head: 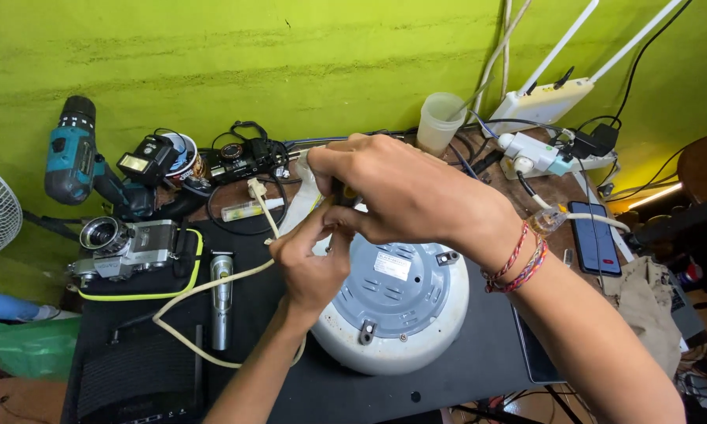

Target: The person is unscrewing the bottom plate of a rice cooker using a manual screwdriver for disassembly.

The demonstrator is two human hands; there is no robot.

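Over the upturned round appliance base (393, 302), right hand (400, 188) clamps a screwdriver (344, 196), left hand (310, 263) pinches near its tip; fastener work apparently underway, needing steady downward alignment.

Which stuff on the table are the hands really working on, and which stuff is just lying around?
In use:
- round white appliance turned upside down, grey base
- cream power cord
- left hand, touching the appliance
- right hand, pinching a small tool, mostly hidden

Lying about:
- teal cordless drill
- silver film camera
- black camera
- cloudy plastic cup
- white router
- dark phone
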